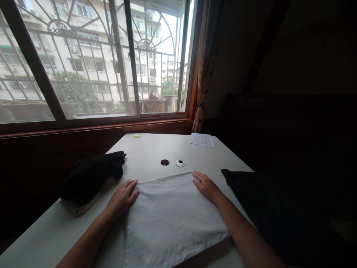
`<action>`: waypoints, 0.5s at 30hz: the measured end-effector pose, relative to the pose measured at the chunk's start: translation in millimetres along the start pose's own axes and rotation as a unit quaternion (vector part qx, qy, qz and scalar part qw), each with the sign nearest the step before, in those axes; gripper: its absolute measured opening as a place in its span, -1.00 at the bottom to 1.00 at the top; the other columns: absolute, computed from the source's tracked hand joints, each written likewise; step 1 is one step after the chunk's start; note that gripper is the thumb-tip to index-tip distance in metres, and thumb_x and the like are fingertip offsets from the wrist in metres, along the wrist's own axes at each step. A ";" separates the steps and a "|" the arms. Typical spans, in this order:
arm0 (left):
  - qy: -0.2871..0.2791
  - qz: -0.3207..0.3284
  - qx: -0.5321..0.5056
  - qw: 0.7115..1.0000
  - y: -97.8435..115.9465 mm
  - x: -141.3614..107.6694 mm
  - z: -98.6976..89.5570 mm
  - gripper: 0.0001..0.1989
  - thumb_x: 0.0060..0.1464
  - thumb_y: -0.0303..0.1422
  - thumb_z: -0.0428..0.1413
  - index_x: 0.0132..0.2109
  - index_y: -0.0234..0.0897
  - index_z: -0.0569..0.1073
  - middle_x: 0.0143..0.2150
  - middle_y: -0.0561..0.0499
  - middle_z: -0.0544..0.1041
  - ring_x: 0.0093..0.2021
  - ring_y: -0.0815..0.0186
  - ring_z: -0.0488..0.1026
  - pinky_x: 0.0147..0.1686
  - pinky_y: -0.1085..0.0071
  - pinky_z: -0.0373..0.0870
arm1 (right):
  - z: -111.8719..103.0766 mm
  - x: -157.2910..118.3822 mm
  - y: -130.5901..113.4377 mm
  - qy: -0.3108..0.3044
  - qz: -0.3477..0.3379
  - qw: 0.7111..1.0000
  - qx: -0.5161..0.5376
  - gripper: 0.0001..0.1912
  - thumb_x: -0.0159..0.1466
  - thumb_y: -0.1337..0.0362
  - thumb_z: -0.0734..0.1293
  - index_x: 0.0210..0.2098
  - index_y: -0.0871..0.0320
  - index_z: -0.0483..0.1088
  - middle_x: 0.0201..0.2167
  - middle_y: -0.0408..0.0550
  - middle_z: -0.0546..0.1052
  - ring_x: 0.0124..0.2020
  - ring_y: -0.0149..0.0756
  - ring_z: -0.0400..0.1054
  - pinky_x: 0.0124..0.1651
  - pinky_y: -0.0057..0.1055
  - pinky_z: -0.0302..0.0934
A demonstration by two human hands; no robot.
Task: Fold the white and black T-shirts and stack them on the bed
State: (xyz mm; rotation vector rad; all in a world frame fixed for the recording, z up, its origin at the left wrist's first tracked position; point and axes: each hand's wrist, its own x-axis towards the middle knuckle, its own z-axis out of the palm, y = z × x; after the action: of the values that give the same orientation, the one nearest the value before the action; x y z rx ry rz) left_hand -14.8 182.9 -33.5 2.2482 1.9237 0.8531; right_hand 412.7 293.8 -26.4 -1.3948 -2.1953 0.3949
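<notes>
A white piece of cloth (173, 216), which looks folded, lies spread flat on the white table in front of me. My left hand (124, 195) rests at its far left corner, fingers stretched out and lying flat on the edge. At the far right corner lies my right hand (205, 186), its fingers also extended over the cloth. Neither hand grips the fabric. The cloth shows light wrinkles, and its near right edge passes by my right forearm.
A dark bundle of cloth (92, 176) lies on the left of the table (150, 149). Another dark cloth (251, 190) hangs over the right edge. Farther back are a round hole (164, 162), its loose cover (180, 163), papers (202, 140) and yellow notes (137, 136). A window (97, 63) stands behind.
</notes>
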 end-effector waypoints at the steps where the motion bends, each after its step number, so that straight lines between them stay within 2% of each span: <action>1: 0.004 0.004 -0.005 1.000 0.7 0.1 -1.3 -0.52 0.24 -0.13 0.05 0.23 -0.19 0.47 0.20 -0.15 0.51 0.23 0.00 0.39 0.27 0.05 0.29 | -0.1 0.1 -0.4 0.001 0.003 1.000 0.002 -0.48 0.34 0.13 0.21 0.22 0.20 0.43 0.31 0.09 0.37 0.37 -0.10 0.16 0.44 -0.12 -0.04; 6: 0.026 0.023 -0.020 0.999 1.5 1.0 -6.4 -0.53 0.20 -0.12 0.10 0.19 -0.15 0.50 0.06 -0.13 0.57 0.07 0.02 0.46 0.14 0.07 0.40 | -9.3 -0.6 -1.0 0.003 0.051 0.999 0.009 -0.46 0.27 0.17 0.28 0.22 0.17 0.40 0.24 0.12 0.43 0.28 -0.02 0.23 0.38 -0.08 0.01; 9: 0.038 0.025 -0.021 0.999 -0.4 1.6 -6.7 -0.52 0.18 -0.10 0.11 0.19 -0.13 0.49 0.03 -0.11 0.57 0.04 0.03 0.46 0.11 0.07 0.41 | -25.0 -5.4 0.7 -0.024 0.106 0.994 0.024 -0.40 0.24 0.16 0.33 0.25 0.16 0.33 0.09 0.14 0.50 0.11 -0.04 0.38 0.19 -0.15 0.20; 12: 0.039 0.022 -0.020 0.999 -3.2 2.1 -5.3 -0.51 0.17 -0.09 0.13 0.19 -0.14 0.49 0.02 -0.11 0.56 0.02 0.03 0.45 0.10 0.06 0.39 | -44.5 -14.6 1.9 -0.098 0.155 0.981 0.055 -0.37 0.19 0.07 0.39 0.20 0.17 0.33 -0.16 0.06 0.57 -0.22 -0.14 0.49 -0.17 -0.28 0.33; 15: 0.034 0.017 -0.018 0.999 -6.1 2.5 -3.7 -0.50 0.15 -0.09 0.14 0.18 -0.15 0.50 0.00 -0.11 0.57 -0.01 0.03 0.44 0.08 0.07 0.39 | -61.3 -24.8 0.2 -0.187 0.177 0.962 0.093 -0.36 0.09 0.08 0.47 0.12 0.12 0.36 -0.30 -0.07 0.58 -0.45 -0.26 0.45 -0.39 -0.38 0.26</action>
State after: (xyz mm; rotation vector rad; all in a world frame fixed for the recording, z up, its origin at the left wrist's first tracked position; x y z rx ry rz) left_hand -21.7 185.4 -31.8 2.2667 1.8857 0.9740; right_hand 455.6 270.0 18.0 -1.7160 -2.1106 1.0423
